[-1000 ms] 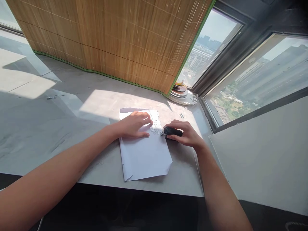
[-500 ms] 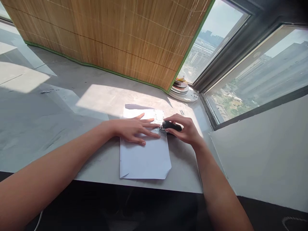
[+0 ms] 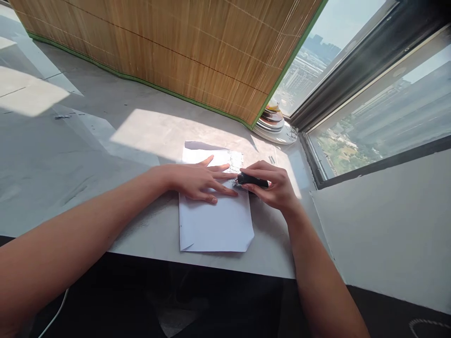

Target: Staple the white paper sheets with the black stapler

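A white sheet of paper (image 3: 214,223) lies on the grey sill (image 3: 105,141), its near corners folded in. My left hand (image 3: 200,180) rests flat on the paper's upper half with its fingers spread. My right hand (image 3: 273,188) grips a small black stapler (image 3: 252,180) at the paper's right edge, its metal tip on the sheet. Rows of small metal staples (image 3: 235,162) cover the paper's top right part, just beyond both hands.
A bamboo blind (image 3: 183,51) with a green edge stands along the back of the sill. A stack of plates (image 3: 273,124) sits in the window corner. Loose staples (image 3: 271,159) lie near it. The sill's front edge runs just below the paper.
My left hand went from curled to flat with fingers spread on the paper. The stapler and my right hand shifted slightly up the paper's right edge. The camera tilted a little.
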A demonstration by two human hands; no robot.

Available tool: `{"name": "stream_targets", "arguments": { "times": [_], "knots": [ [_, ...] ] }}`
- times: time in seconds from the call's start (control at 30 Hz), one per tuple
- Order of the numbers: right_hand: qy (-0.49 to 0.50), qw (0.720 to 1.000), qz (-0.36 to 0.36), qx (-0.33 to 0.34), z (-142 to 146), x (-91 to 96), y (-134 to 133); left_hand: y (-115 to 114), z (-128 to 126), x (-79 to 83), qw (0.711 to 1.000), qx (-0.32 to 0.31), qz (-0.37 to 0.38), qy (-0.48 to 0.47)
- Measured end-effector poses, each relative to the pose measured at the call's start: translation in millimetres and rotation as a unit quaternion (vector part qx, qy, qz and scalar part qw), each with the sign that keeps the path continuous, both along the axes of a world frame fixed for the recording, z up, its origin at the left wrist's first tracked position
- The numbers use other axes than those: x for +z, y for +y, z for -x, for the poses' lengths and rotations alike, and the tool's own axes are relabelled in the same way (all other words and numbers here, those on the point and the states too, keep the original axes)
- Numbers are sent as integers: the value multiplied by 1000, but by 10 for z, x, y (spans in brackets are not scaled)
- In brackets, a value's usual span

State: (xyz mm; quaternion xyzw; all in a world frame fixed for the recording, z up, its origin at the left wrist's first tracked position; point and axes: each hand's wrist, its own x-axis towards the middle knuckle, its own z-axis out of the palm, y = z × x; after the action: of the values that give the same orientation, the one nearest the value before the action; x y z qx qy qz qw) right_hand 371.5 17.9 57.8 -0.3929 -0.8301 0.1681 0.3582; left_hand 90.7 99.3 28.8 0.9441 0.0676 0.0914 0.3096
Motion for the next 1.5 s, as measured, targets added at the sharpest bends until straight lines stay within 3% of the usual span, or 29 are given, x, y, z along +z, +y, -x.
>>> {"name": "stream_targets", "arguments": {
  "times": [0.53,0.83,1.2,1.5],
  "knots": [
    [-35,999,3,2,59,-19,-2,4,22,-49,999,11,-30,-24],
    [-46,999,-1,1,78,-44,-4,-9,18,27,998,-5,-44,32],
    [-193,980,1,-38,236,-79,-53,29,24,-102,999,25,18,-30],
    [-26,999,9,-25,-132,-21,57,13,35,35,1000,-5,-7,19]
  ]
}}
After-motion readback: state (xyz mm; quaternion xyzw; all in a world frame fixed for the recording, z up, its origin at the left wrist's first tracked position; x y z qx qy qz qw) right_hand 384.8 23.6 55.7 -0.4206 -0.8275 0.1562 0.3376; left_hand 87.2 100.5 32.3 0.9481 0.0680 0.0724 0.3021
